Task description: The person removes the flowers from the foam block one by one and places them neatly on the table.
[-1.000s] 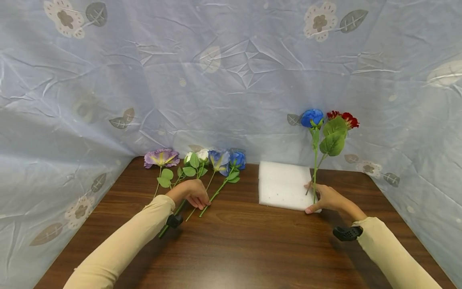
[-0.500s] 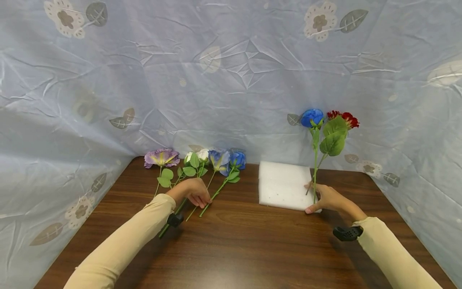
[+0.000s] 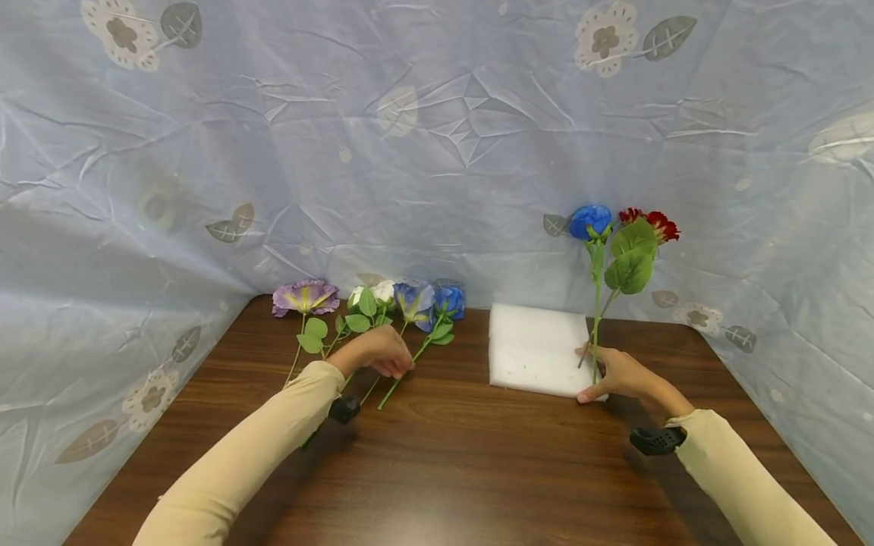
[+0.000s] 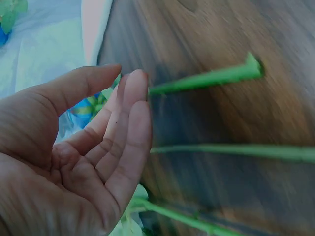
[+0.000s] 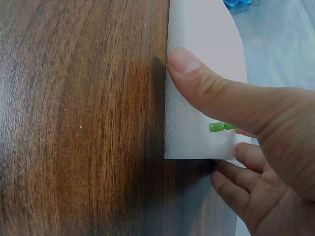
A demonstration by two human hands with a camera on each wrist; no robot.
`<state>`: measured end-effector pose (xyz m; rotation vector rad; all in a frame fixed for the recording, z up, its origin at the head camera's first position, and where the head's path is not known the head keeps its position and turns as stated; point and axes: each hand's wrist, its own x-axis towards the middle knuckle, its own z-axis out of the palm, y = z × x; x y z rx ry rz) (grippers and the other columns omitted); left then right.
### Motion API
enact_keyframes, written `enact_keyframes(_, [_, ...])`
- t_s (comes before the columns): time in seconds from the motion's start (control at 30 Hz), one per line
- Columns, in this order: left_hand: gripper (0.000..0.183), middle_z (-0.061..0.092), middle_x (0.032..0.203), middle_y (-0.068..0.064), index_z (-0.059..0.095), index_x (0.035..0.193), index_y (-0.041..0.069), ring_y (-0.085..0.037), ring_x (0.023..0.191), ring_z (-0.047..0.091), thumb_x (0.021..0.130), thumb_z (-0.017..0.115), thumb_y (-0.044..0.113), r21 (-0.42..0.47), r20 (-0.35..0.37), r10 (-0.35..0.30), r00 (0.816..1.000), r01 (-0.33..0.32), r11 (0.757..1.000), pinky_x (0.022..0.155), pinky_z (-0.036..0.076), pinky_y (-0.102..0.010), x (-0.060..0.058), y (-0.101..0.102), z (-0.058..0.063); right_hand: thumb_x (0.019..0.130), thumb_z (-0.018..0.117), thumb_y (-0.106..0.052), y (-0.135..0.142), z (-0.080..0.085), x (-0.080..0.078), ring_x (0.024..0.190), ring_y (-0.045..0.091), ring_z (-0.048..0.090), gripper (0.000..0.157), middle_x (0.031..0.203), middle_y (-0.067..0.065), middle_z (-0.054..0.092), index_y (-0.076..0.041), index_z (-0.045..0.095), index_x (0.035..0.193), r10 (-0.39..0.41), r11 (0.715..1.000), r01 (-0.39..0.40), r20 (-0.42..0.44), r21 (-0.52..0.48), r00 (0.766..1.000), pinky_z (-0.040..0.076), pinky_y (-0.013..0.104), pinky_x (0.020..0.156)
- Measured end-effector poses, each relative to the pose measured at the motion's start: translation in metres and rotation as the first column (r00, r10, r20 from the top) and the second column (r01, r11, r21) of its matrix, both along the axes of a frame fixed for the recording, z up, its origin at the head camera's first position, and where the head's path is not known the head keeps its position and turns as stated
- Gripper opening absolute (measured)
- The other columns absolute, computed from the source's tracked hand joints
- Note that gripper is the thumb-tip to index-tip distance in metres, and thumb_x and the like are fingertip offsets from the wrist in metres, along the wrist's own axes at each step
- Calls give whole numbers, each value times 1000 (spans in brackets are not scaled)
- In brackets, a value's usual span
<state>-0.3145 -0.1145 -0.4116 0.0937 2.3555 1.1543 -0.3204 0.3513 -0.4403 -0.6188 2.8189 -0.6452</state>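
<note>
In the head view my left hand (image 3: 385, 353) is at the stem of the rightmost lying blue rose (image 3: 448, 302). Its thumb and fingertips are close together beside that stem, as the left wrist view shows, and the stem's cut end (image 4: 253, 67) lies on the table. My right hand (image 3: 624, 373) grips the right end of a white foam block (image 3: 536, 349), thumb along the front edge and fingers at the side. An upright blue rose (image 3: 591, 222) and a red flower (image 3: 658, 226) stand in the block, their stems passing between my thumb and fingers.
Left of the lying rose are a blue-violet flower (image 3: 414, 301), white roses (image 3: 384, 292) and a purple flower (image 3: 305, 296), stems toward me on the brown table (image 3: 464, 470). A patterned cloth (image 3: 437, 189) hangs behind and at both sides.
My left hand has moved a little up and right along the rose's stem, while the stem lies where it was. The right hand, foam block and upright flowers have not moved.
</note>
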Motion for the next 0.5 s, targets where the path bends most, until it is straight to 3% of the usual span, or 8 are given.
enact_keyframes(0.2, [19,77,96,-19,77,104,-4,-15,68,73,91,70,7,73,-56,-8,998,12,997,75,65,-37,-4,27,3,69,94,-42,1,-1,0,134,57,46,100,151,36,43,4,50,146,-3,1000,3,0,1,1000,47,65,103])
enact_keyframes(0.5, [23,76,104,-24,73,110,-5,-27,81,77,91,72,7,218,-140,-45,989,76,973,85,64,-47,-8,87,4,69,94,-42,-1,1,1,136,57,44,101,152,36,41,4,49,147,-7,1000,7,9,1,1000,46,65,105])
